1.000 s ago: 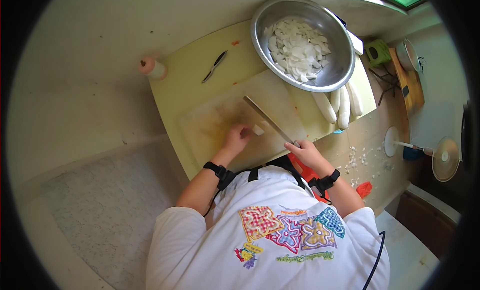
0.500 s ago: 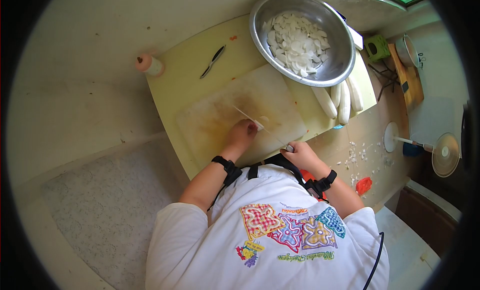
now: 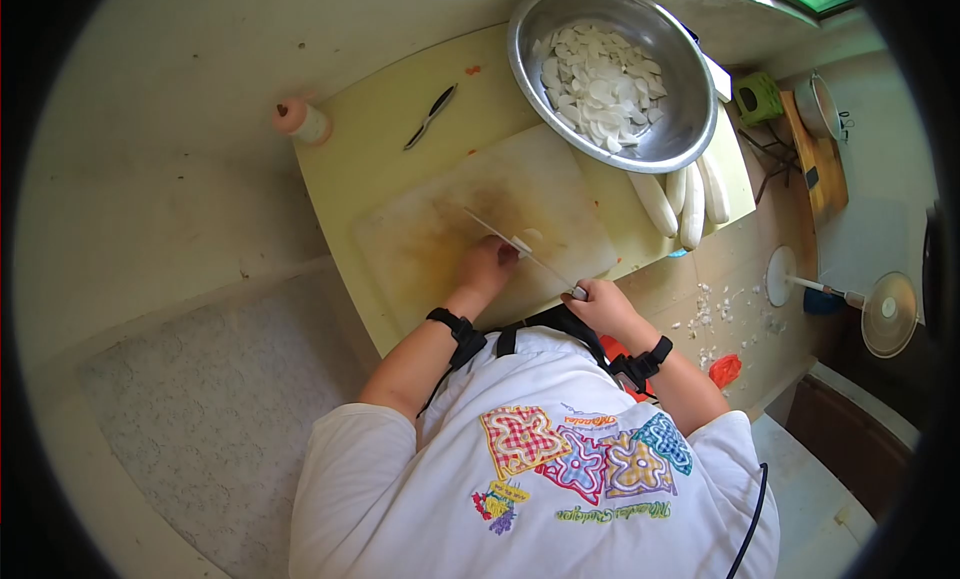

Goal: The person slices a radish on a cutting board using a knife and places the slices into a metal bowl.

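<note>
My left hand (image 3: 488, 265) is closed on a small white vegetable piece (image 3: 519, 245) over the stained cutting board (image 3: 400, 229). In my right hand (image 3: 600, 304) is the handle of a knife (image 3: 548, 269), its blade edge-down against the piece and reaching past my left fingertips. A thin white slice (image 3: 531, 236) lies just beyond the blade. Beyond the board stands a large metal bowl (image 3: 690, 129) with many white slices (image 3: 605, 87) inside. Several peeled white vegetables (image 3: 692, 209) lie beside the bowl, at the table's right edge.
A peeler (image 3: 431, 117) and a pink-capped bottle (image 3: 303, 122) are on the yellow-green table (image 3: 360, 129). White scraps (image 3: 712, 314) and a red bag (image 3: 725, 370) lie on the floor at the right, near a fan (image 3: 888, 314). A wall runs along the left.
The knife has come down from its raised, tilted position onto the piece, and my left hand has shifted slightly right beside it. A thin slice now shows past the blade.
</note>
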`<state>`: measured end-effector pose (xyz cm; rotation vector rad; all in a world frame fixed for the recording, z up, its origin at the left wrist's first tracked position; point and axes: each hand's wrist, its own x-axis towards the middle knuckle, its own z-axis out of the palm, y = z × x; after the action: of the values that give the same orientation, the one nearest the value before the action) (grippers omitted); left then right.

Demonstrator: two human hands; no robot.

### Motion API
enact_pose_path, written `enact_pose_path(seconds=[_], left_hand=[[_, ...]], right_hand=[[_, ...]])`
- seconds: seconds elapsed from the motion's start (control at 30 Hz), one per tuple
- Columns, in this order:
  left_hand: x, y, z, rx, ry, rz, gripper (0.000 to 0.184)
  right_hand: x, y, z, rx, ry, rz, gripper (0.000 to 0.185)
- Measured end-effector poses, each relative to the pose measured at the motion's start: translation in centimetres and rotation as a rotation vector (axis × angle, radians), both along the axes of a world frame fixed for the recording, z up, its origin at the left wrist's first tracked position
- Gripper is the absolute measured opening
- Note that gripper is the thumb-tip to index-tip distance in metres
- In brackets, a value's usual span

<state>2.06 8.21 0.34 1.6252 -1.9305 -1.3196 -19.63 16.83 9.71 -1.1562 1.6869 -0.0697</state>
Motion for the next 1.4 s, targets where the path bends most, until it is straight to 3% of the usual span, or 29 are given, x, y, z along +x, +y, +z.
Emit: enact_pose_path(seconds=[0.33,1.4], left_hand=[[0.1,0.1,-1.2,0.027,-0.107,-0.029,0.022],[0.4,0.1,-1.3,-0.106,0.045,-0.005,0.013]], right_hand=[[0.6,0.4,-0.2,-0.006,0.014,-0.010,0.033],[1.1,-2.9,-2.9,0.126,0.010,0.063,0.026]])
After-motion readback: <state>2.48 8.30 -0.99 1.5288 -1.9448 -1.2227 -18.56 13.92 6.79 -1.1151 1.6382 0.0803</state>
